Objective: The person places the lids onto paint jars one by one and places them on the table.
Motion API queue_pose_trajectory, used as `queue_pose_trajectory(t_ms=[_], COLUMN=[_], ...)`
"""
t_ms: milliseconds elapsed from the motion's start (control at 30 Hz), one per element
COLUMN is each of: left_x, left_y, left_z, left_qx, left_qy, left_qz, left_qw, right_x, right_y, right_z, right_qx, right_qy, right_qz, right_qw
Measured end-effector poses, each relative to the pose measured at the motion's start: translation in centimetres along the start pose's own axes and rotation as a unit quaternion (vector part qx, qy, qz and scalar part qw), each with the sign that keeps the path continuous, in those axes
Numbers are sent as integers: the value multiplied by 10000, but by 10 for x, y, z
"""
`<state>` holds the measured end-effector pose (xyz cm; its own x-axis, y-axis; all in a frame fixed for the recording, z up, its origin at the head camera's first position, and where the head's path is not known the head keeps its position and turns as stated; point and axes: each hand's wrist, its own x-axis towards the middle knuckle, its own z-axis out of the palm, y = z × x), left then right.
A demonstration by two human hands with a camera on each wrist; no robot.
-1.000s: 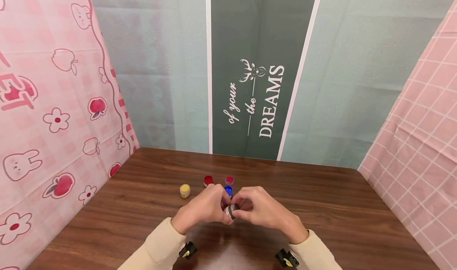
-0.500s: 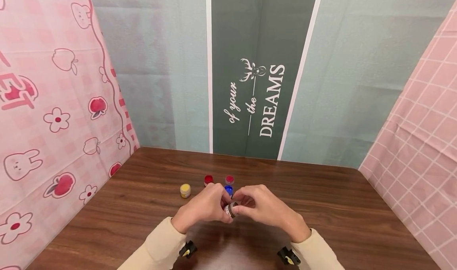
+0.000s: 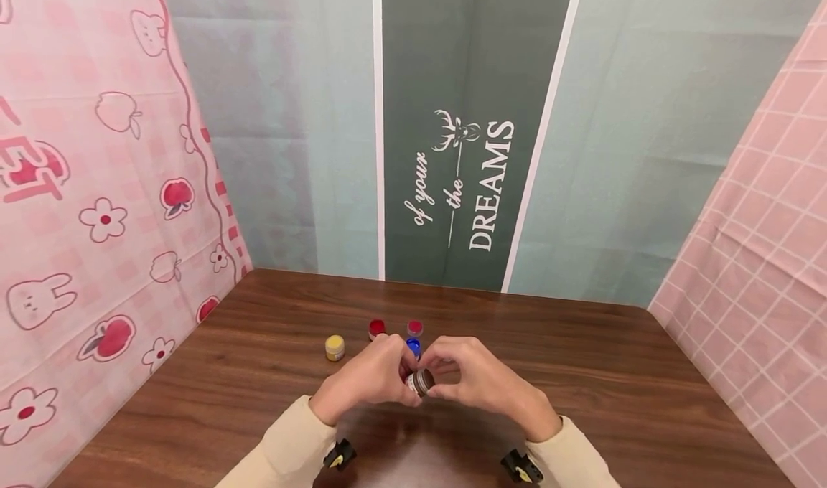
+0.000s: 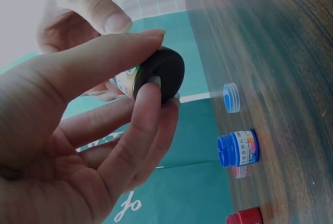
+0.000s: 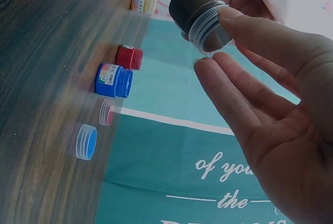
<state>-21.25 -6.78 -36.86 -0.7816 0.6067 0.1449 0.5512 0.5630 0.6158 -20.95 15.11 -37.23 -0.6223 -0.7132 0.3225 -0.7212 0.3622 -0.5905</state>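
Brown paint jar [image 5: 184, 11] is up off the table [image 3: 278, 316], tipped on its side between the hands, lid end toward the right. Left hand [image 3: 375, 369] holds the body, thumb and fingers curled round it. Right hand [image 3: 474, 377] is spread loosely: thumb at the clear lid [image 5: 204, 30], fingers standing off it. Lid is on the jar; can't tell if it's loose. My read: lid-turning step, right hand between grips. Next move calls for a fresh finger hold on the rim, body kept steady. Around: blue jar [image 5: 113, 81] and red jar [image 5: 128, 57] uncapped, red lid [image 5: 106, 112] and blue lid [image 5: 86, 142] near them, yellow jar [image 3: 334, 347] capped, left. Nothing blocks the lid; uncapped blue jar near the fingers is the spill risk.
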Motion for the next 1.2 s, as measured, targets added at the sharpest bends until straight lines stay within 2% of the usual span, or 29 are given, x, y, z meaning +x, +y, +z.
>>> queue_pose_trajectory(t_ms=[367,500,833,1067,1200], left_x=[0,-1,-1,1,2], left_y=[0,0,-1,-2,-3], left_z=[1,0,-2,-1,0], left_qx=[-145,-124,-60,-7,2], left_qy=[-40,-5,3,41,31], left_qz=[0,18,6,72,59], left_qw=[9999,9999,10000,10000,10000], right_x=[-2,-1,4,2,1], right_y=[2,1,-1,0,-1], right_z=[3,3,2,1,1], right_qx=[22,128,-45,-338,-258], right_qy=[-6,-34,-129,-40,-28], right_qz=[-88,33,306,133,39], right_qw=[10000,9999,9994,9993,9997])
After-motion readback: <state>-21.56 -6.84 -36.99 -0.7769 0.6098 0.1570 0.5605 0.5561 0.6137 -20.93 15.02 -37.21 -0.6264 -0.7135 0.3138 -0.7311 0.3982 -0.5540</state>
